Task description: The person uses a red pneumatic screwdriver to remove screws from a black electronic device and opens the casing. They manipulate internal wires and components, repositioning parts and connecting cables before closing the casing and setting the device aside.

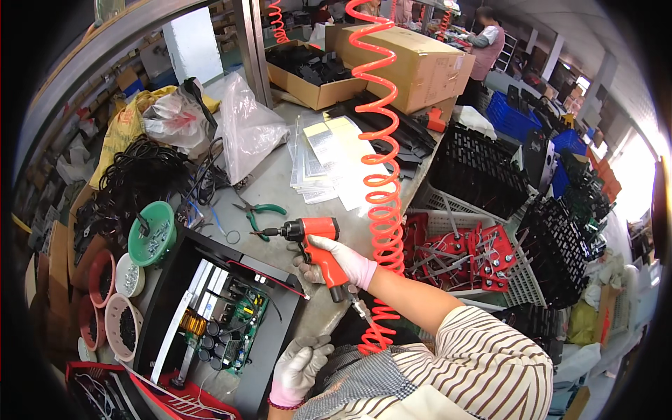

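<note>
My right hand (pixel 344 264), in a white glove, is wrapped round the handle of a red and black air screwdriver (pixel 323 253). The tool's bit points left, above the far edge of a black metal case (pixel 262 374). Inside the case lie a green circuit board (pixel 250 315) with black capacitors and a copper coil (pixel 194 323), next to silver heat-sink bars. Gloved as well, my left hand (pixel 299 367) is just right of the case, fingers curled together. What it pinches, if anything, is too small to make out.
A coiled red air hose (pixel 383 199) hangs at centre. Green-handled pliers (pixel 260 215) lie beyond the case. Left stand a green bowl (pixel 152 246) of screws and several smaller tubs. Paper sheets (pixel 343 150) and cartons (pixel 413 63) are farther back. Right, a crate (pixel 521 280) holds red parts.
</note>
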Motion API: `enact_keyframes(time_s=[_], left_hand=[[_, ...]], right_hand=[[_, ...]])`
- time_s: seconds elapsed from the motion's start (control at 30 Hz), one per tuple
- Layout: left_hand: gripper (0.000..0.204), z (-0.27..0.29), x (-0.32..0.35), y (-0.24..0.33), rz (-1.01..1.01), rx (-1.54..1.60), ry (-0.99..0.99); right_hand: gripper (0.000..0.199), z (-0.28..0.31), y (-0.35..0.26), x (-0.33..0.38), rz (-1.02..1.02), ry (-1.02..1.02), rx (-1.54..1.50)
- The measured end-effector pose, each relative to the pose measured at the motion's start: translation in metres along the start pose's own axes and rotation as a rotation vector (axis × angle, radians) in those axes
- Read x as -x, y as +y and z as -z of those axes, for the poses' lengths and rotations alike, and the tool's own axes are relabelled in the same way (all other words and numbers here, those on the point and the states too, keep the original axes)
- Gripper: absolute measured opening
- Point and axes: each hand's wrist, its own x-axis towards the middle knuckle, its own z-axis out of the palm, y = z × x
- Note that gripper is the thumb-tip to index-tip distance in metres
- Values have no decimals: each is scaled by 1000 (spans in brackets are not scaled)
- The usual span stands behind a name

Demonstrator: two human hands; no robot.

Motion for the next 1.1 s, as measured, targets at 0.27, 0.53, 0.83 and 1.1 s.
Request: enact_keyframes(time_s=[0.27,0.53,0.83,1.1], left_hand=[[43,22,-3,-2,41,-190,-40],[36,16,-1,-2,25,-67,-44],[30,17,-6,-5,4,-128,-104],[30,15,-5,-5,5,-97,-133]], right_hand=[[42,7,0,-5,-18,-47,-6],[43,2,0,-3,-22,-40,-14],[48,-1,1,-1,-16,-17,-10],[45,-2,-1,1,-17,-39,12]])
